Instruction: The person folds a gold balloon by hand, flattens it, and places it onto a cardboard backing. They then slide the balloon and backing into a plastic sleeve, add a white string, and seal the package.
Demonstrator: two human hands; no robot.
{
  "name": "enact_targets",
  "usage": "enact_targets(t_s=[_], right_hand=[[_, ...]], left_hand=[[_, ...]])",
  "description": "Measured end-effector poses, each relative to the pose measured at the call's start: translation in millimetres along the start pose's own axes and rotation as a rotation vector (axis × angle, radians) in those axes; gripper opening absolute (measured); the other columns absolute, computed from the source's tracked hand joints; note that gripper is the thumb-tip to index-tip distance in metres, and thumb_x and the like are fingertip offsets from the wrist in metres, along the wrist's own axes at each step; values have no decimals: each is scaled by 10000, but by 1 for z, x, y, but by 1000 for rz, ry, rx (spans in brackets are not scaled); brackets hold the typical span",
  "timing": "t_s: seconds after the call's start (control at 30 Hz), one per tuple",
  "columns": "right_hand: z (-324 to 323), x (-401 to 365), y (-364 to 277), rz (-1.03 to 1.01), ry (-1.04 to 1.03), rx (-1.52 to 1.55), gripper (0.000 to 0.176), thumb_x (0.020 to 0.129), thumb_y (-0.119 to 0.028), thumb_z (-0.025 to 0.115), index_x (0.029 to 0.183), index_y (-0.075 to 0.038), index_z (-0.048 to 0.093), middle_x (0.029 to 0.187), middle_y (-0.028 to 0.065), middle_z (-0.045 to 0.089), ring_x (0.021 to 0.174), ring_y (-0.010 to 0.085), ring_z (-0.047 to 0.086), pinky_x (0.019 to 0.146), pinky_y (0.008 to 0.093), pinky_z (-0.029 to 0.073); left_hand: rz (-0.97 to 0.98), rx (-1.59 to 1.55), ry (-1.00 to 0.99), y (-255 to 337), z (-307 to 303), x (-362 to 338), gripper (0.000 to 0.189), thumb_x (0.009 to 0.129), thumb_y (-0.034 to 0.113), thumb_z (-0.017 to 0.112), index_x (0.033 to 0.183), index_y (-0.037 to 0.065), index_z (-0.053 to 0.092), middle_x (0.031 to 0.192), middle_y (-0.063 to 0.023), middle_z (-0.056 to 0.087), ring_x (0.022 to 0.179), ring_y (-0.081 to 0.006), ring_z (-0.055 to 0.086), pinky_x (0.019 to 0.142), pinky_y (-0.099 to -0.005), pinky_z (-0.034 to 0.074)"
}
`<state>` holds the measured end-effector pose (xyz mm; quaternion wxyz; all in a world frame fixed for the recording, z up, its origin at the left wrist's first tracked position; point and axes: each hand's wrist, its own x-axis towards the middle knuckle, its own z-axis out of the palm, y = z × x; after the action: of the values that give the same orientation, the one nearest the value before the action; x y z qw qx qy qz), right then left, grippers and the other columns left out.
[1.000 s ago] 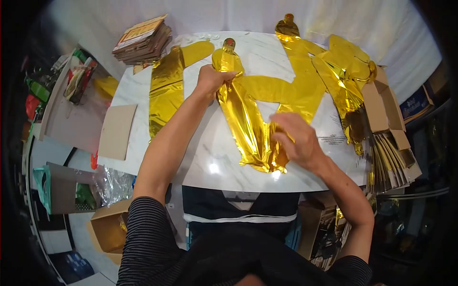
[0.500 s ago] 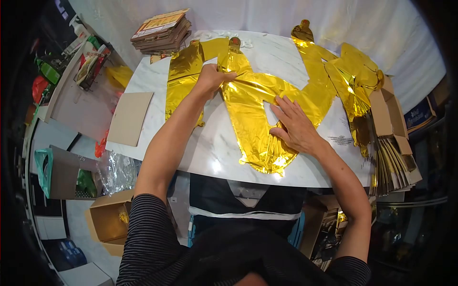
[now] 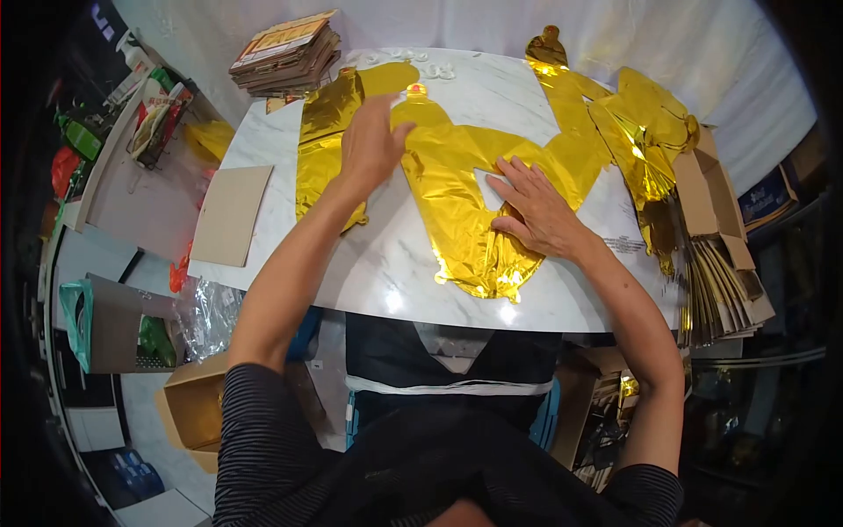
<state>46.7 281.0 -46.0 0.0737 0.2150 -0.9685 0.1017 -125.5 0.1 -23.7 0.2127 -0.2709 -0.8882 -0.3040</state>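
A flat gold foil balloon [image 3: 457, 167] lies spread over the marble-patterned table, with a round tab at its top and a crinkled lower end. My right hand [image 3: 543, 211] rests flat on it, fingers spread beside a gap in its shape. Near the balloon's upper left edge is my left hand [image 3: 371, 145], its thumb held away from the fingers and nothing visible in its grasp. Under and beside that hand lies a second gold foil balloon [image 3: 325, 132], partly hidden by my hand and forearm.
More gold foil balloons [image 3: 645, 132] lie at the right, by an open cardboard box [image 3: 702, 198] and folded gold pieces [image 3: 716, 294]. A cardboard stack [image 3: 285, 57] stands at the back left, with small white rings [image 3: 430, 68] nearby. A cardboard sheet [image 3: 231, 215] lies on the left.
My left hand has let go of the balloon's upper edge and shifted slightly up and left. The foil there lies flatter. My right hand stays spread on the balloon.
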Motion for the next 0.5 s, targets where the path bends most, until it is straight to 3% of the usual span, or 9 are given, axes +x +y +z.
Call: enact_targets(t_s=[0.03, 0.1, 0.17, 0.3, 0.5], right_hand=[[0, 1, 2, -7, -4, 2, 760, 1004, -483, 678, 1597, -76, 431, 1707, 203, 322, 1593, 412, 270, 1304, 531, 218], [0, 5, 4, -3, -9, 33, 767, 1003, -493, 677, 1601, -82, 428, 1710, 202, 316, 1596, 411, 263, 1305, 535, 214], [0, 9, 1, 0, -13, 65, 774, 1001, -502, 676, 1604, -87, 426, 1714, 201, 311, 1599, 410, 257, 1305, 539, 210], [0, 9, -6, -49, -36, 45, 799, 988, -502, 695, 1611, -87, 416, 1719, 203, 301, 1598, 419, 254, 1306, 547, 203], [-6, 10, 5, 52, -44, 23, 778, 970, -464, 732, 1584, -75, 454, 1700, 210, 336, 1588, 429, 267, 1301, 549, 212]], left_hand=[[145, -1, 10, 10, -5, -16, 481, 933, 217, 784, 1358, 40, 645, 1420, -213, 644, 1276, -370, 636, 1068, -447, 510], [187, -108, -257, 43, -19, -54, 478, 936, 201, 773, 1373, 56, 646, 1491, -208, 593, 1390, -388, 552, 1154, -453, 462], [347, -67, -478, 56, -29, -79, 548, 953, 271, 767, 1442, 75, 615, 1584, -222, 492, 1488, -438, 438, 1224, -483, 396], [400, -30, -529, 54, -25, -98, 585, 972, 377, 725, 1452, 70, 593, 1560, -257, 486, 1491, -452, 413, 1248, -500, 349], [430, -67, -502, 44, -18, -93, 576, 961, 345, 746, 1433, 50, 599, 1559, -259, 487, 1487, -458, 418, 1247, -498, 353]])
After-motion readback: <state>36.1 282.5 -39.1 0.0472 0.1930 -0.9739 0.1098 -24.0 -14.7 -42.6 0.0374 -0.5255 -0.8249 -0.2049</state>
